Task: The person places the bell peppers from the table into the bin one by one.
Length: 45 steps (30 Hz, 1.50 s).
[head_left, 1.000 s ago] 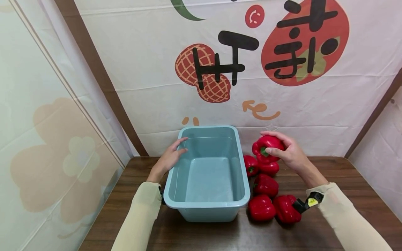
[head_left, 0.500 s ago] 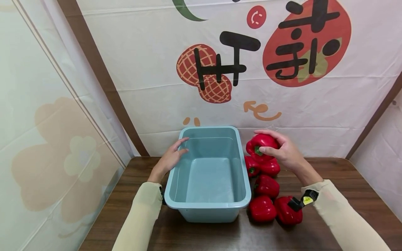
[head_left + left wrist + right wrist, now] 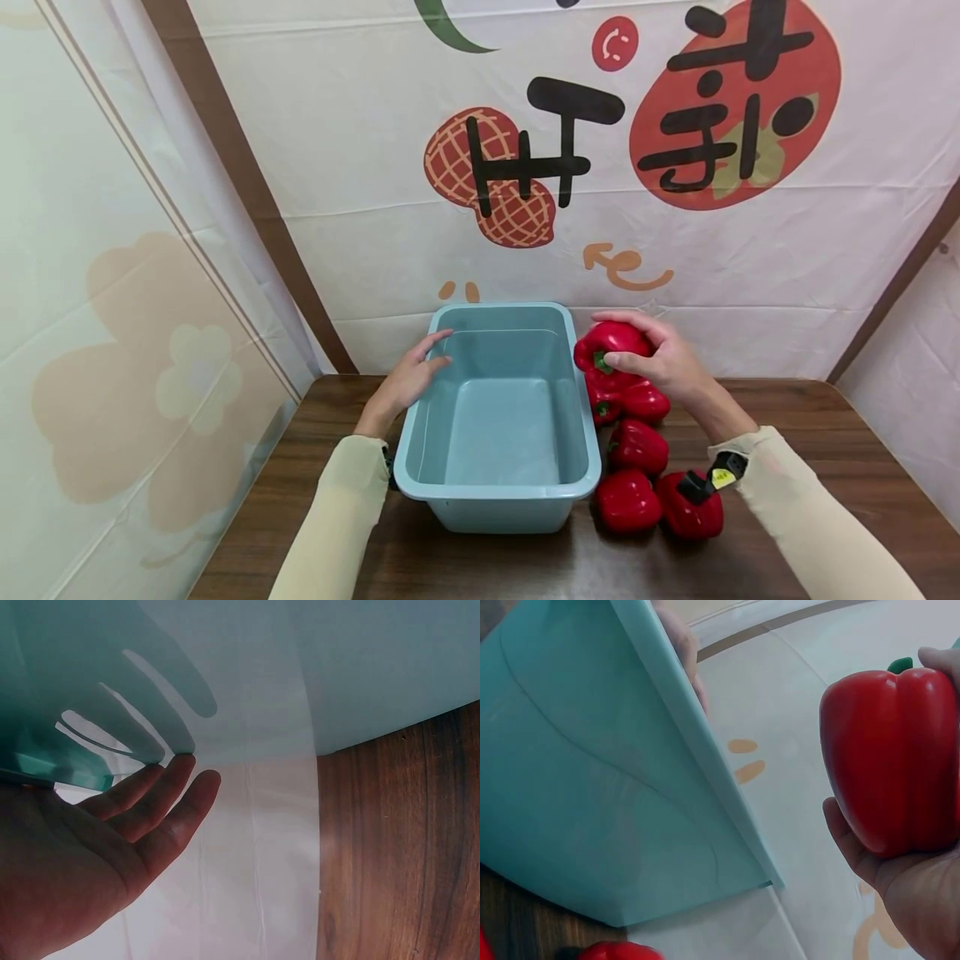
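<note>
Shift since the earlier frames: the right hand (image 3: 663,358) and its held pepper (image 3: 615,342) have travelled left, closer to the blue tub; the left hand (image 3: 407,377) has stayed at the rim.
Wooden table (image 3: 832,417): beneath everything, reaching back to the printed cloth (image 3: 375,167).
Blue tub (image 3: 498,512): upright on the table between the two arms, its inside bare.
Right arm: pale sleeve (image 3: 810,508) slanting in from the lower right; the pepper sits in the hand, between thumb and fingers, which are clamped on its sides, thumb near the stem end.
Left arm: slanting in from the lower left; the hand rests at the tub's left rim, fingers apart and nearly straight, some fingertips against the outer wall in the left wrist view.
Held pepper: red, raised off the table above the back peppers (image 3: 645,402), just outside the tub's right rim, with a gap showing in the right wrist view.
Loose peppers (image 3: 637,446): five red ones along the tub's right side, counting the back pair.
Stem (image 3: 901,665): green, beside the thumb tip.
</note>
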{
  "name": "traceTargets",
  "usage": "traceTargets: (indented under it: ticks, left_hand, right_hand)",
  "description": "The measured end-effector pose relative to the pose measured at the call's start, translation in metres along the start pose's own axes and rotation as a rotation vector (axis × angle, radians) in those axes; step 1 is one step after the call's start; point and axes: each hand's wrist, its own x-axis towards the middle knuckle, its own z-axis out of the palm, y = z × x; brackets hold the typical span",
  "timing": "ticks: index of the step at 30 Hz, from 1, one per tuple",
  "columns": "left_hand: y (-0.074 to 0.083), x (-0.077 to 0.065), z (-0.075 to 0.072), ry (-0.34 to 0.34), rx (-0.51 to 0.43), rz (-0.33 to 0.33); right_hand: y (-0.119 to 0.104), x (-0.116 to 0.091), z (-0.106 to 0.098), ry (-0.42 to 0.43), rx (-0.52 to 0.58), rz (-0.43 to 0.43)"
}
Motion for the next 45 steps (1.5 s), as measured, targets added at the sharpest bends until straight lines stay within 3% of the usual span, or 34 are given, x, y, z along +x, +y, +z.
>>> traceTargets:
  ticks: [16,28,45]
  left_hand:
    - [0.0,0.0,0.001,0.006,0.018,0.018]
    - [0.001,0.0,0.002,-0.005,-0.001,-0.007]
    - [-0.001,0.002,0.001,-0.004,0.002,0.001]
  right_hand:
    - [-0.001,0.013,0.015,-0.038,0.02,-0.006]
    - [0.0,0.02,0.026,-0.066,0.041,-0.015]
    - [-0.003,0.024,0.034,-0.093,0.054,0.026]
